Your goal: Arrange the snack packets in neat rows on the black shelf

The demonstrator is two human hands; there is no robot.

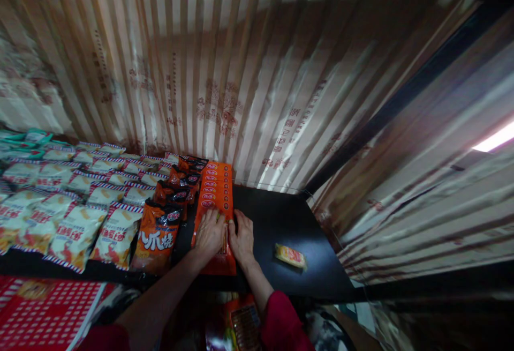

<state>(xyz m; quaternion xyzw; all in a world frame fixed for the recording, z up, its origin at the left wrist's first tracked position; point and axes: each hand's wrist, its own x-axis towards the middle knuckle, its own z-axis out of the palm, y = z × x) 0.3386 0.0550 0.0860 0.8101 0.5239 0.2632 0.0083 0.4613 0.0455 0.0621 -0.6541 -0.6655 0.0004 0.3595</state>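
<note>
A column of overlapping flat orange packets [216, 185] lies on the black shelf [269, 211]. My left hand [210, 231] rests on top of the front packet with its fingers spread a little. At the packet's right edge is my right hand [241, 236], fingers apart and touching the side. Just left of the packets stand orange-and-black snack bags [157, 236] in a row going back. A small yellow wrapped snack [290, 255] lies alone to the right of my hands.
Several rows of pale snack bags [114, 233] fill the shelf's left part, with green packets [37, 136] behind. Striped plastic sheeting [225, 72] hangs at the back. A dark post [393, 94] slants at the right. Below are a red checked package [48, 308] and more packets [244, 324].
</note>
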